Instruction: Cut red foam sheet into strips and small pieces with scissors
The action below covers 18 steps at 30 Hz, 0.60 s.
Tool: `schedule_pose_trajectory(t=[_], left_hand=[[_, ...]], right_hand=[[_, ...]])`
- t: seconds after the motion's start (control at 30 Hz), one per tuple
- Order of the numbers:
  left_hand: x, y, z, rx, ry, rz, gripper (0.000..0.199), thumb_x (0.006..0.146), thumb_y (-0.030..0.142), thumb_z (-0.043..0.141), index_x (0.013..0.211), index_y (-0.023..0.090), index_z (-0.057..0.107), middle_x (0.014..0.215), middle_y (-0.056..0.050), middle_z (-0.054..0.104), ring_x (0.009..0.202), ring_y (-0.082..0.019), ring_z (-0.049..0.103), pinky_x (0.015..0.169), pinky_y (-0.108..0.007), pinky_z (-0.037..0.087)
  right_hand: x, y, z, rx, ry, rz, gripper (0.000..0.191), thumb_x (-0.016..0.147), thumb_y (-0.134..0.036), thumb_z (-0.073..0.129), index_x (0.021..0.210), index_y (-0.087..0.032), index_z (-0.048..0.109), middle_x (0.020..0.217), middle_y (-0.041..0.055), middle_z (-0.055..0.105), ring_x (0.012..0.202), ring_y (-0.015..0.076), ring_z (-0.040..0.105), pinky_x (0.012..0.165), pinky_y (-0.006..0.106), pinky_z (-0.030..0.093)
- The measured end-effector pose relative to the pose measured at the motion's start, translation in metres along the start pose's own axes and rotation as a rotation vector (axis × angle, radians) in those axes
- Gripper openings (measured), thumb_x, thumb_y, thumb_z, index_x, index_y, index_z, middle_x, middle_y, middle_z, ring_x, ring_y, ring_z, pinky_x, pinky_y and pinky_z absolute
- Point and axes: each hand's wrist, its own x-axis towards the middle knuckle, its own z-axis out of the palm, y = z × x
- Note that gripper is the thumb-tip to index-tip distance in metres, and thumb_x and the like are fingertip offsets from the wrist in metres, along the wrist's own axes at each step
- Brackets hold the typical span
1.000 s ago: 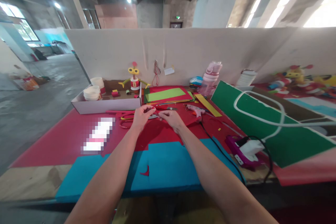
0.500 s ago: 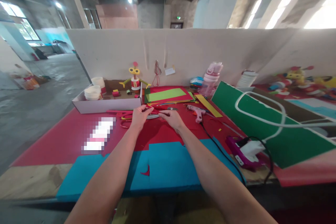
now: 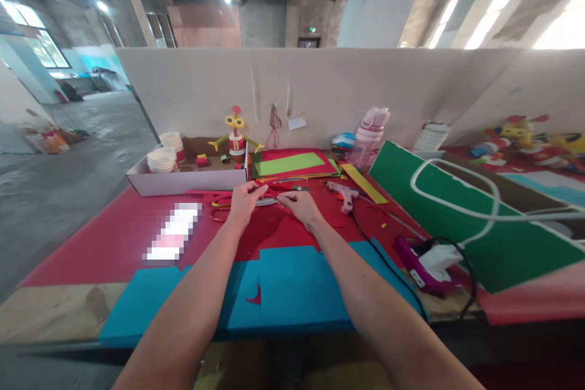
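Observation:
Over the middle of the red-covered table, my left hand [image 3: 244, 202] pinches a narrow strip of red paper [image 3: 272, 191] between thumb and fingers. A short distance to its right, my right hand [image 3: 301, 206] has its thumb and fingers pressed together at the strip's other end; the exact grip there is too small to see. Just below the strip, partly covered by my left hand, lie scissors [image 3: 220, 214] with reddish handle loops. A pink hot glue gun [image 3: 346, 195] rests to the right of my right hand, its black cord running toward me.
Behind my hands are stacked red and green paper sheets [image 3: 287, 164]. At the left stands a white box [image 3: 192, 183] with paper cups [image 3: 162, 159] and a yellow-eyed figure [image 3: 236, 145]. Rightward are a yellow strip [image 3: 364, 183], a purple power strip [image 3: 425, 271] and a tilted green board [image 3: 457, 219].
Both hands stay in nearly the same place, still at the red strip, with only slight finger movement. The view has shifted very slightly.

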Motion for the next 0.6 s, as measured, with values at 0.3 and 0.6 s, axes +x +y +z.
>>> schedule_pose_trajectory(t=[0.3,0.6], left_hand=[[-0.005,-0.005,0.009,-0.048,-0.091,-0.066,0.031,0.063,0.042,0.075,0.056,0.015,0.062,0.052,0.001,0.055,0.053,-0.010,0.046,0.056,-0.024,0.036],[0.000,-0.009,0.006,-0.062,-0.027,-0.091,0.033,0.062,0.041,0.076,0.051,0.014,0.060,0.048,0.002,0.053,0.050,-0.009,0.044,0.054,-0.024,0.034]], right_hand=[[0.001,-0.002,-0.001,-0.070,-0.003,-0.063,0.031,0.078,-0.040,0.056,0.083,-0.015,0.074,0.069,0.0032,0.070,0.068,0.0174,0.061,0.067,0.027,0.046],[0.001,-0.002,0.000,-0.052,-0.030,-0.040,0.033,0.076,-0.041,0.058,0.080,-0.013,0.073,0.066,0.0029,0.067,0.064,0.0157,0.058,0.065,0.026,0.044]])
